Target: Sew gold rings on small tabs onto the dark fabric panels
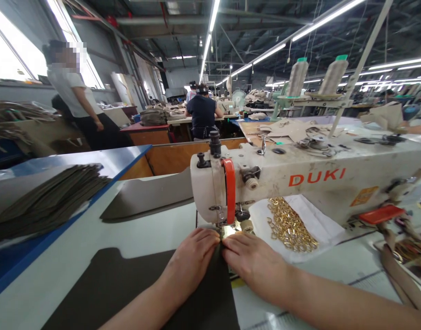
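A dark grey-brown fabric panel (138,279) lies flat on the sewing table, its far edge under the head of a white sewing machine (272,169). My left hand (195,254) is closed, its fingers pinching the panel's edge close to the needle area. Right beside it, my right hand (250,259) is also closed at that edge, fingertips nearly meeting those of the left. Both hands hide the needle and the exact spot they grip. Lamp light falls on the metal just behind my fingertips.
Gold metal rings (291,227) lie on a white cloth (320,220) to the right. Cut panels (148,197) rest behind my left hand; a dark fabric stack (52,197) sits on the blue-edged table. One person (73,91) stands at left; another (202,112) sits ahead.
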`<state>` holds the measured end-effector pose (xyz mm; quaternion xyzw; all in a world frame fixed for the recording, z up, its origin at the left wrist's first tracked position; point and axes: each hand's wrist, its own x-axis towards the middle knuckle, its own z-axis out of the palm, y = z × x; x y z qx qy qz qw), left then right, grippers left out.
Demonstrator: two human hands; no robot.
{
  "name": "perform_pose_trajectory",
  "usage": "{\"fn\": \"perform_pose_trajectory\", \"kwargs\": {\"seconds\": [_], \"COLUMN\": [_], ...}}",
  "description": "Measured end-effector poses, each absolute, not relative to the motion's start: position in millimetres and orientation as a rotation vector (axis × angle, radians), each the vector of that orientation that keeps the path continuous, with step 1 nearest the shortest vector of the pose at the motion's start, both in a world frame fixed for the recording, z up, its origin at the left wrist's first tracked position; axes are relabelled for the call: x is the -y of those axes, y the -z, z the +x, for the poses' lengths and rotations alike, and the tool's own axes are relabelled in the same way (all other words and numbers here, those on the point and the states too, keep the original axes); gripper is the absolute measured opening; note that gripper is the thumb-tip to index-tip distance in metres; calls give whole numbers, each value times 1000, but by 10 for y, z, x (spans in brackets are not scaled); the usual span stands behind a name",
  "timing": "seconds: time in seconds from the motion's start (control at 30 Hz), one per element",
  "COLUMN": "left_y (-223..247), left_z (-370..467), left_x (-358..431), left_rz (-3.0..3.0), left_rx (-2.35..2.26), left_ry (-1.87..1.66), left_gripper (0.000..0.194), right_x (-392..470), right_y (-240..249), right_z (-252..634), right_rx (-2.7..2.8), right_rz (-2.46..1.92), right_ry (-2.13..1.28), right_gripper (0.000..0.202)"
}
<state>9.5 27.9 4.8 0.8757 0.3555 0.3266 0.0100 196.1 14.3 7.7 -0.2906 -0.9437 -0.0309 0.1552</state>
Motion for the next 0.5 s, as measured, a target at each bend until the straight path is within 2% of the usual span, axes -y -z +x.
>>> {"fn": "perform_pose_trajectory", "kwargs": {"seconds": [0.5], "left_y": [-28], "left_z": [101], "left_x": [-399], "left_rz": [2755], "left_rx": [-1128], "left_ry": [-1107], "left_gripper": [22], "right_x": [-207], "right_y": [-32], "right_z": [1982], "right_rx": [2672], "right_rz": [-868], "right_ry": [96], "right_gripper": [9]}}
